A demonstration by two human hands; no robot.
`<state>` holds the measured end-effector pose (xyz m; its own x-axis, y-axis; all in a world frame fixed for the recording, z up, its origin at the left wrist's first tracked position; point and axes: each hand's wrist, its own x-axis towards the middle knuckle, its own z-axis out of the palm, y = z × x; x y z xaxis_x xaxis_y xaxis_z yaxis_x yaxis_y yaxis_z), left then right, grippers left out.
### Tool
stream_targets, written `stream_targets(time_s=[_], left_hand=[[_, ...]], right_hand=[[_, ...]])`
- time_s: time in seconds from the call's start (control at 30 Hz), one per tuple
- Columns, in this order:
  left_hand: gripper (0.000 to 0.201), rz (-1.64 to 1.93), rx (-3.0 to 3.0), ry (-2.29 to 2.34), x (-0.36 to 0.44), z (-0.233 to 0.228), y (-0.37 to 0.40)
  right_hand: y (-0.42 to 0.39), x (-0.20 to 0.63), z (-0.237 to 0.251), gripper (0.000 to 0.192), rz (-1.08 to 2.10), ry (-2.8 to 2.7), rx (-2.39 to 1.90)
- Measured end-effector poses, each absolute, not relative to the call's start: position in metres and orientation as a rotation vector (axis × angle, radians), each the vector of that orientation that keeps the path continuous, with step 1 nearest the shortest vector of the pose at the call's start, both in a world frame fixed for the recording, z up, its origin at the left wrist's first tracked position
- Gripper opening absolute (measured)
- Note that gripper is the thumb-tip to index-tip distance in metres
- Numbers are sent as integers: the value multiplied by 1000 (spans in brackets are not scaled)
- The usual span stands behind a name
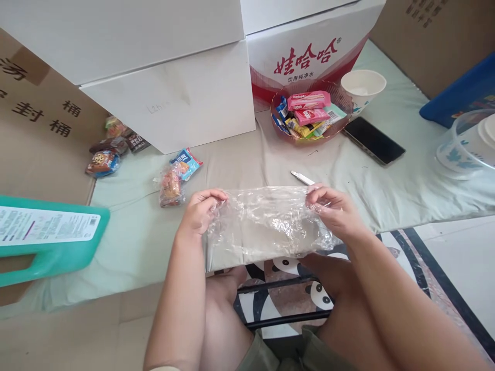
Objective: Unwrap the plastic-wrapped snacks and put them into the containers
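White boxes [170,98] at the back, pale cloth [247,165] spread below them. Clear bag [266,226] is held flat over the knees, left hand [201,211] and right hand [334,208] both pinching its top edge with their fingers. Bag looks empty; snack bowl [311,114] and loose snacks [176,180] untouched.

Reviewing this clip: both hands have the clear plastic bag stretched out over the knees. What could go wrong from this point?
1. The clear plastic bag is thin and crumpled; each hand pinches only an upper corner, left hand and right hand, so it could slip from either grip or tear if pulled apart.
2. The small white pen-like item lies just beyond the right hand; a forward reach could knock it.
3. The snack bowl is heaped, so packets might spill if bumped.
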<state>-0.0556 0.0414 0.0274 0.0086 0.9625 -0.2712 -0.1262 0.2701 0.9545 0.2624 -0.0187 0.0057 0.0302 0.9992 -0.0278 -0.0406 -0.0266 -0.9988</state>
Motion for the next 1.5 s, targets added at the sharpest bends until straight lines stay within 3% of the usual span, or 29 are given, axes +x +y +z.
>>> stream_targets(time_s=[0.13, 0.23, 0.3, 0.4, 0.53, 0.63, 0.77, 0.9, 1.1, 1.23, 1.37, 1.5], left_hand=[[26, 1043, 880, 1180, -53, 27, 43], [22, 990, 916, 1233, -52, 26, 42], [25, 931, 950, 1222, -53, 25, 42], [42, 869, 966, 1226, -56, 24, 41], [44, 803, 1085, 1307, -60, 21, 42], [47, 799, 1114, 1361, -60, 19, 42], [64, 872, 1104, 1312, -57, 18, 43], [69, 721, 1124, 1181, -52, 16, 44], [66, 609, 1190, 1084, -38, 21, 41], [72, 700, 1133, 976, -32, 29, 37], [67, 1008, 759, 840, -24, 25, 34], [76, 807, 581, 806, -10, 15, 24]], right_hand=[[-23, 274, 5, 27, 1459, -1151, -1038], [-27, 276, 12, 53, 1669, -1154, -920], [-27, 273, 15, 56, 1671, -1129, -1000], [-26, 267, 15, 38, 1611, -1092, -1280], [-23, 266, 13, 62, 1504, -1162, -1521], [-23, 273, 17, 59, 1363, -1293, -1631], [-25, 291, 22, 57, 1429, -1441, -1568], [-23, 295, 19, 45, 1182, -1377, -1559], [-10, 248, 30, 60, 1325, -1768, -1529], [-8, 228, 40, 13, 1626, -2051, -1493], [-17, 222, 28, 16, 1755, -1494, -1464], [-22, 212, 13, 28, 1705, -1197, -1446]])
